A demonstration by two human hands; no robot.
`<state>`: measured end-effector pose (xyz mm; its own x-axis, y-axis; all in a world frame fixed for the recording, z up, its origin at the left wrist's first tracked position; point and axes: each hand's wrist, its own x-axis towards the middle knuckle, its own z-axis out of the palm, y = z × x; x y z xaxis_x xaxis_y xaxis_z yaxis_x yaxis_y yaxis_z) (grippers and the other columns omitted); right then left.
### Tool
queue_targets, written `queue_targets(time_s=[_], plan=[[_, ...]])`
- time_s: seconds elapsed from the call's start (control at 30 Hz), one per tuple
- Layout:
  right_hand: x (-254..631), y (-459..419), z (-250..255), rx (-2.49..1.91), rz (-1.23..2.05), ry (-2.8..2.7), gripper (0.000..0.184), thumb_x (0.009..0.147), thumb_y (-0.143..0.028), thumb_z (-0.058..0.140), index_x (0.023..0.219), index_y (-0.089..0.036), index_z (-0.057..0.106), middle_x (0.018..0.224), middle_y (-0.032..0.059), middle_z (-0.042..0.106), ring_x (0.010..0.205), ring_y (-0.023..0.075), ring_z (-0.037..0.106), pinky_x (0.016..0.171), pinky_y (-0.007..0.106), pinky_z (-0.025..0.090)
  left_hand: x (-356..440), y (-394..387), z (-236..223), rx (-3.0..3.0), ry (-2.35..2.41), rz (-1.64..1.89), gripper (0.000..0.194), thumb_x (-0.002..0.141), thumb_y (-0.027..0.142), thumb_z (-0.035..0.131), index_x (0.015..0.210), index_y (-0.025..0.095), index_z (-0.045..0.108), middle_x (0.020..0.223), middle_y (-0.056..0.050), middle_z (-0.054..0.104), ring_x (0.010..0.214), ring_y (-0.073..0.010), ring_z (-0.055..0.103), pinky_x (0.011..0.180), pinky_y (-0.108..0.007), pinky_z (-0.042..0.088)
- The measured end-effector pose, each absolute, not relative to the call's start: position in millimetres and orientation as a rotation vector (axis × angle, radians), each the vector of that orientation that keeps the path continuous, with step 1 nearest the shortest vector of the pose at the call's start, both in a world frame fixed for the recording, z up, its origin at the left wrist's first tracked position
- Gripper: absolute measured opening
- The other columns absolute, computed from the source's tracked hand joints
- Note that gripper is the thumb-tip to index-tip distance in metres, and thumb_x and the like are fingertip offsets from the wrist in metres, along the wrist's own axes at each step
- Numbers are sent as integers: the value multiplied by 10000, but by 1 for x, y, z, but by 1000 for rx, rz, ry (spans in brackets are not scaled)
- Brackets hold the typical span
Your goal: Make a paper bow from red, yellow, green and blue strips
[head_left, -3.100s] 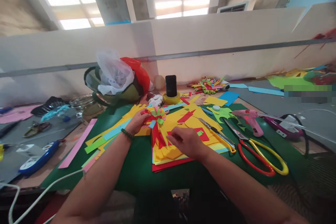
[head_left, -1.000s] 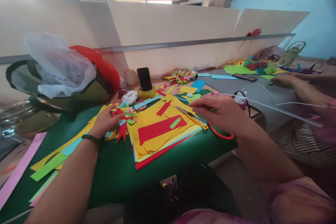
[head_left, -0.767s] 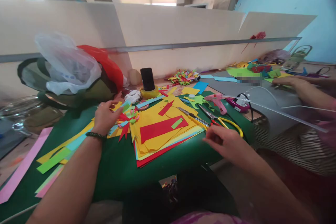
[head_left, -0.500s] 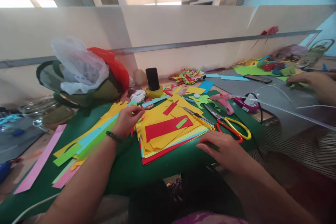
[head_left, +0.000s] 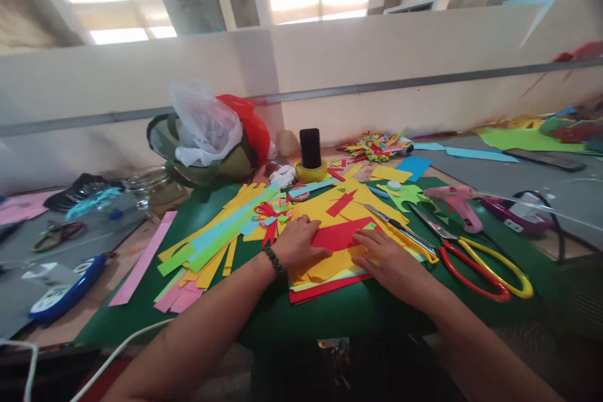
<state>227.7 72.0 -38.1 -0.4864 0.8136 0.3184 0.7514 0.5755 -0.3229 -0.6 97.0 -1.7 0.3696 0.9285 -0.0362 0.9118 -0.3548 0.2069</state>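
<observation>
A red paper strip (head_left: 336,233) lies on a stack of yellow paper sheets (head_left: 313,271) in front of me. My left hand (head_left: 301,242) rests on the strip's left end, thumb and fingers apart. At its right end, my right hand (head_left: 389,257) lies with fingers stretched over the paper, partly covering a small green piece (head_left: 372,226). Beside my left hand sits a bow-like bunch of coloured paper strips (head_left: 271,215). A utility knife (head_left: 400,229) and scissors (head_left: 471,257) with red and yellow handles lie right of the stack.
Paper strips (head_left: 211,245) spread over the green surface on the left. A pink glue gun (head_left: 459,202) with its light on stands behind the scissors. Farther back are a phone (head_left: 309,147), a bag (head_left: 211,160) and a paper-strip bundle (head_left: 377,146). A blue tool (head_left: 68,292) lies far left.
Both hands have come in over the red strip, the left moving right off the coloured bunch, which now shows fully. The view has turned left; the other person's hand is out of sight.
</observation>
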Motion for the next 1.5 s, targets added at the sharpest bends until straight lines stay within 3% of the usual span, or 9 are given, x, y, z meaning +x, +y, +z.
queue_targets(time_s=[0.2,0.4,0.5,0.67,0.83,1.2,1.3,1.4,1.5], plan=[[227,81,-53,-1225,274,-2306,290,935,-328,480,1094,-190,680,1175,131,685,1106,270,632,950,452,535,-1,96,-5,2449,1722,143,784,710,732,598,1212,130,585,1208,-211,570,1161,-386,509,962,-466,410],[227,80,-51,-1219,249,-2319,290,942,-335,466,1076,-200,685,1156,124,689,1083,270,632,918,442,540,-3,98,0,2319,1737,97,779,681,661,677,1241,135,550,1215,-208,590,1116,-362,567,862,-402,463],[225,78,-50,-1241,184,-2305,258,934,-304,475,1028,-201,692,1097,117,700,1020,267,635,873,432,540,-5,101,0,2253,1712,151,607,664,527,730,1138,172,596,1131,-149,654,1041,-323,607,764,-350,472],[225,76,-50,-1524,-90,-2177,250,921,-327,502,952,-186,706,998,121,714,966,303,610,838,448,516,-16,112,1,2079,1511,517,142,706,319,619,714,180,593,737,-30,646,697,-190,589,563,-277,404],[234,74,-46,-1715,-199,-2087,287,905,-326,518,975,-134,719,1111,179,692,1036,365,582,835,499,519,-34,116,14,1789,1219,771,274,687,429,655,656,167,582,594,11,565,566,-122,511,549,-262,406],[258,62,15,-1286,-308,-1891,421,920,-462,511,1224,-187,606,1279,171,597,1216,337,527,1036,523,414,-35,110,24,1569,1111,895,383,620,487,770,726,164,592,582,34,561,514,-86,486,514,-230,402],[262,79,22,-1352,-93,-1856,527,847,-475,607,1283,-183,561,1276,175,606,1205,342,549,988,506,458,-32,107,27,1554,1093,910,383,613,468,769,779,173,590,640,24,609,554,-104,521,543,-240,425],[265,89,17,-1334,454,-1795,611,793,-461,642,1311,-162,512,972,108,705,869,268,680,733,404,561,-33,105,31,1522,1113,905,421,598,464,773,841,187,568,656,35,616,574,-116,545,575,-251,452],[266,91,7,-1231,812,-1615,604,821,-444,568,1315,-112,463,691,3,646,612,184,636,560,301,527,-35,106,29,1525,1164,763,495,546,433,809,910,204,562,605,60,589,571,-131,554,561,-246,445]])
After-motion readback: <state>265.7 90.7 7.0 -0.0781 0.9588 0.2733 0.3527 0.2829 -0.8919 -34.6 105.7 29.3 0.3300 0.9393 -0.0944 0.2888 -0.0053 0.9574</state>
